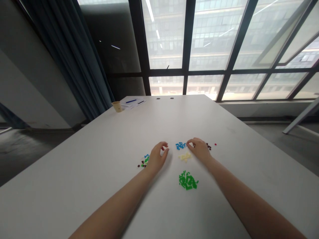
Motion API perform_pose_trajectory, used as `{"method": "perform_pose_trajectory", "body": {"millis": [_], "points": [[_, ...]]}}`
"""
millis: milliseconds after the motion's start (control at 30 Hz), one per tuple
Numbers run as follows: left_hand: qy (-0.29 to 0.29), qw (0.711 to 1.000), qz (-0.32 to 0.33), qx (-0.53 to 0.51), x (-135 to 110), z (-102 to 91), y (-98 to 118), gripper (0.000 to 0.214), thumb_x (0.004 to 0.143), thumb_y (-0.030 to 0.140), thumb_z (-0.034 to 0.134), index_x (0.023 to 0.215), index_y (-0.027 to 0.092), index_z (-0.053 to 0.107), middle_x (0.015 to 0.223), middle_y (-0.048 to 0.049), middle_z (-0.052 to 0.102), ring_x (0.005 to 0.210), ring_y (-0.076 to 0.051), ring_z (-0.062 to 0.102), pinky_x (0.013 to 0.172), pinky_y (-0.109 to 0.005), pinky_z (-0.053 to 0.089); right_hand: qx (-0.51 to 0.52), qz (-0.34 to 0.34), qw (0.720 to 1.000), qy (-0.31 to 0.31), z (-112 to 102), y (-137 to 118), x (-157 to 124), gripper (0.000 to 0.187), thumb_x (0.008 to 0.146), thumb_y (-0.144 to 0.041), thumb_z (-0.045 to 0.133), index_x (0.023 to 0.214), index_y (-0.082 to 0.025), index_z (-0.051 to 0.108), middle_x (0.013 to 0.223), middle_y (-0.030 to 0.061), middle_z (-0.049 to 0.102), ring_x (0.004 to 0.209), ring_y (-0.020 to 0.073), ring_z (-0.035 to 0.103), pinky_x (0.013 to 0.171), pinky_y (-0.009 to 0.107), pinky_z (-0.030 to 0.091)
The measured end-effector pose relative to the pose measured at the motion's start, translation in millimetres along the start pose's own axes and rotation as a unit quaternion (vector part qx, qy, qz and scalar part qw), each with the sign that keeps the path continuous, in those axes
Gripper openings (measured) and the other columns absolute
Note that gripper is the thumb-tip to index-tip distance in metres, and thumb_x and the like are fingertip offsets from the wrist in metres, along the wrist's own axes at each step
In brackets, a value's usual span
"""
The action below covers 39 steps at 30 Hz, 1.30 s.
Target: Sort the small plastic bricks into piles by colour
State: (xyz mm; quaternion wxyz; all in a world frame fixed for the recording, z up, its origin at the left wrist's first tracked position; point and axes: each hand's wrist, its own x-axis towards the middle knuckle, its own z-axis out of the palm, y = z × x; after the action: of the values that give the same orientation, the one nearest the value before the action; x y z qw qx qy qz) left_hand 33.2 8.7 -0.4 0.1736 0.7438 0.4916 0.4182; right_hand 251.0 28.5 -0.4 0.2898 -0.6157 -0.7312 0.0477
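Observation:
My left hand (158, 155) hovers over the table with its thumb and curled fingers apart, and nothing shows between them. Partly behind its wrist lies a mixed pile of small blue, green, dark brown and pale pieces (145, 161). My right hand (199, 148) reaches to the right edge of a pile of small blue bricks (180, 145), thumb and forefinger pinched together. Whatever is in that pinch is too small to make out. Pale yellow pieces (185, 157) lie just below the blue ones, and a larger pile of green bricks (188, 181) is nearer to me.
Dark brown pieces (208, 146) and one red piece (215, 144) lie right of my right hand. A paper cup (117, 106) and papers with a blue pen (131, 101) are at the white table's (99, 159) far left. Windows stand beyond its far edge.

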Motion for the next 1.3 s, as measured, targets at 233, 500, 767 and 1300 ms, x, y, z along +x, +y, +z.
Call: {"method": "perform_pose_trajectory", "body": {"millis": [233,500,767,1300], "points": [[0.065,0.997,-0.043,0.012,19.2,-32.4,-20.7,0.017,0.078,0.025,0.043,0.093,0.02,0.048,0.086,-0.0013,0.059,0.073,-0.013,0.053,0.072,-0.028,0.041,-0.059,0.067,0.994,-0.064,20.6,3.5,29.0,0.02,0.073,-0.029,0.05,0.078,-0.024,0.068,0.087,0.0038,0.065,0.08,0.018,0.056,0.07,0.029,0.036],[0.092,0.994,-0.057,0.002,23.3,-42.8,-25.1,0.02,0.077,0.025,0.042,0.095,0.02,0.05,0.086,-0.002,0.06,0.073,-0.013,0.054,0.069,-0.027,0.042,-0.058,0.097,0.991,-0.067,19.5,1.3,31.3,0.023,0.072,-0.025,0.047,0.079,-0.023,0.069,0.085,0.0053,0.067,0.079,0.0189,0.058,0.069,0.029,0.038],[-0.128,0.982,-0.119,0.068,34.3,-68.2,-54.1,0.02,0.068,0.03,0.051,0.074,0.018,0.066,0.072,-0.0032,0.066,0.065,-0.017,0.056,0.062,-0.026,0.041,-0.001,0.106,0.993,-0.054,-11.8,0.1,1.1,0.027,0.07,-0.022,0.043,0.082,-0.022,0.067,0.068,0.0011,0.065,0.061,0.0133,0.056,0.058,0.023,0.038],[-0.231,0.956,-0.114,0.143,20.6,-45.2,-53.9,0.017,0.064,0.032,0.058,0.065,0.017,0.064,0.066,-0.0052,0.064,0.061,-0.016,0.055,0.058,-0.027,0.039,0.076,0.073,0.994,-0.037,-10.6,14.7,-25.7,0.026,0.073,-0.028,0.045,0.084,-0.018,0.066,0.084,0.0054,0.067,0.073,0.017,0.059,0.069,0.027,0.043]]}}
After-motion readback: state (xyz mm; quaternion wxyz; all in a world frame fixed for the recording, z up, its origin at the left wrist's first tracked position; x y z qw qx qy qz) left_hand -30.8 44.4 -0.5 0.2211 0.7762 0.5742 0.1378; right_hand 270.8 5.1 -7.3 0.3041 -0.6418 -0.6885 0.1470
